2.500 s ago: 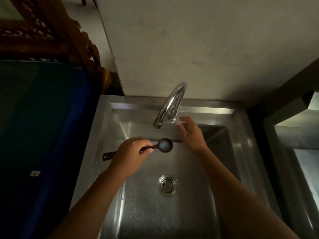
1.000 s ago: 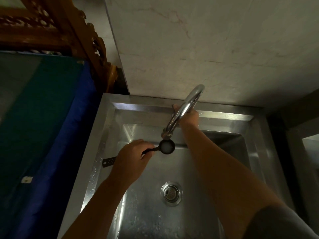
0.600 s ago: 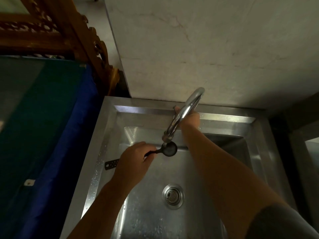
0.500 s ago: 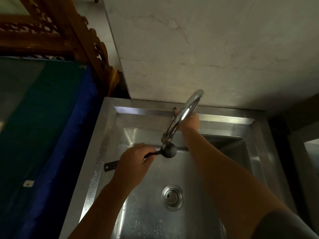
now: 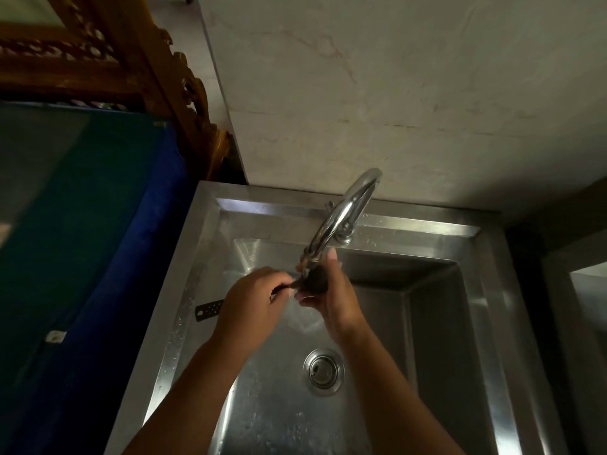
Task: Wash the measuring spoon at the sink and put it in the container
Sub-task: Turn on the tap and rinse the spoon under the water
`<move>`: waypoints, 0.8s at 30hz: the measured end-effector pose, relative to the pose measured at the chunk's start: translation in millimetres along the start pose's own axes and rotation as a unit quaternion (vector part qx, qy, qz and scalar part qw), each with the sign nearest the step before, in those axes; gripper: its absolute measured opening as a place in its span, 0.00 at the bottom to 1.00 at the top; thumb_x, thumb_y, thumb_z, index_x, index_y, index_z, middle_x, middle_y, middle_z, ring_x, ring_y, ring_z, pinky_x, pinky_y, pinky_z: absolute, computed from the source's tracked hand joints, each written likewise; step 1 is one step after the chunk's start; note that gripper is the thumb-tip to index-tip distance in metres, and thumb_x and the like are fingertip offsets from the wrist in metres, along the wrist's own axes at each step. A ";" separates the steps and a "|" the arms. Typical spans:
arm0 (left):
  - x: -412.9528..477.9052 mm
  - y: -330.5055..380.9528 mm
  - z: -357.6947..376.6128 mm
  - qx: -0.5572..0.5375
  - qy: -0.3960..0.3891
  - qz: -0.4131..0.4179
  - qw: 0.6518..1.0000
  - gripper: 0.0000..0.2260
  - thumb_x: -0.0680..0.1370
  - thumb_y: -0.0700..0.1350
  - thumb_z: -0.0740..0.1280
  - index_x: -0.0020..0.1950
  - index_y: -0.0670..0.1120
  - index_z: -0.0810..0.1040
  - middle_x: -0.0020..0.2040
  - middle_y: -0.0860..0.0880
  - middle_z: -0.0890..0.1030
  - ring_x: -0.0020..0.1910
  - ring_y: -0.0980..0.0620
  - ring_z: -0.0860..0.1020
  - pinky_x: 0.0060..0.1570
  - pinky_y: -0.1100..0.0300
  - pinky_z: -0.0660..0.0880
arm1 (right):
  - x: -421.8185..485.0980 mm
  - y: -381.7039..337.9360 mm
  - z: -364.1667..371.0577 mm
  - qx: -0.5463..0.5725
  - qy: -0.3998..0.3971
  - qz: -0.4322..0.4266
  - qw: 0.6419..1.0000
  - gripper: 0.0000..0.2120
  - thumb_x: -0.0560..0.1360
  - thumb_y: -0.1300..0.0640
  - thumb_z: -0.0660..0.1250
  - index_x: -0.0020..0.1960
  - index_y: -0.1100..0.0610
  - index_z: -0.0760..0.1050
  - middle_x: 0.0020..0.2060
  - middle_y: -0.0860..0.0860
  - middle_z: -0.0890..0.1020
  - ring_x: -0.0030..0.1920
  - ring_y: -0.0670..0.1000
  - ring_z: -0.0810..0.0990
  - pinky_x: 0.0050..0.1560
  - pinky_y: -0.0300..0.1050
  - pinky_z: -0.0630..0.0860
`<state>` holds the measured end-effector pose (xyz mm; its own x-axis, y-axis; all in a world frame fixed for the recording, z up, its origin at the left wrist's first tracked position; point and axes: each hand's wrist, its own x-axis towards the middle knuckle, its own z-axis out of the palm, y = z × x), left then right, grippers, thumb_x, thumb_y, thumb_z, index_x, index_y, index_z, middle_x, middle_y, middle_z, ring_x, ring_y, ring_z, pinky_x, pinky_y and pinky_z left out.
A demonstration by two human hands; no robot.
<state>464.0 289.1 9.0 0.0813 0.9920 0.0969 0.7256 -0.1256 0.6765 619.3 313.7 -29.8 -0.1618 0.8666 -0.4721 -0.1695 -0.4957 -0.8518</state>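
A black measuring spoon [image 5: 316, 280] is held right under the spout of the chrome faucet [image 5: 341, 218], over the steel sink [image 5: 203, 257]. My left hand [image 5: 253, 300] grips its handle, and the handle's flat end [image 5: 208, 310] sticks out to the left past the hand. My right hand [image 5: 331, 290] is wrapped around the spoon's bowl, fingers and thumb on it, hiding most of the bowl. I cannot tell whether water is running. No container is in view.
The sink drain [image 5: 323, 371] lies below my hands. A pale wall stands behind the faucet. A blue and green cloth [image 5: 82, 241] covers the surface to the left, with carved wooden furniture [image 5: 131, 60] behind it. A dark gap borders the sink's right side.
My right hand left the back of the faucet and came down onto the spoon's bowl. The left hand kept the spoon under the spout.
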 end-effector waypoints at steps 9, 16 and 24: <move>6.8 -6.4 -11.5 0.024 -0.057 0.000 0.998 0.02 0.75 0.42 0.70 0.44 0.48 0.78 0.36 0.54 0.78 0.36 0.52 0.76 0.37 0.53 0.75 | -8.1 -26.8 -9.6 -0.143 -0.139 -0.071 0.977 0.11 0.83 0.58 0.58 0.54 0.66 0.72 0.33 0.58 0.74 0.28 0.54 0.70 0.28 0.43 0.69; 21.7 -12.8 -9.1 -0.002 -0.238 -0.039 0.971 0.05 0.81 0.52 0.61 0.48 0.52 0.71 0.31 0.51 0.76 0.28 0.55 0.74 0.29 0.59 0.68 | 11.0 -60.7 -10.8 -0.467 -0.194 -0.137 0.852 0.09 0.81 0.60 0.59 0.50 0.61 0.76 0.37 0.53 0.80 0.36 0.48 0.78 0.40 0.43 0.76; 40.7 0.3 14.2 -0.159 -0.128 -0.158 0.966 0.08 0.76 0.53 0.59 0.40 0.58 0.76 0.33 0.52 0.79 0.31 0.51 0.78 0.34 0.58 0.72 | 4.4 -54.4 -0.3 -0.659 -0.062 -0.357 0.660 0.10 0.78 0.63 0.62 0.58 0.55 0.69 0.39 0.52 0.79 0.32 0.47 0.75 0.34 0.40 0.72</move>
<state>477.3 329.7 2.7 0.0862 0.9475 -0.3078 0.4990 0.2264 0.8365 628.1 344.5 14.3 -0.5893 0.8006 0.1081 0.7335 0.5863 -0.3438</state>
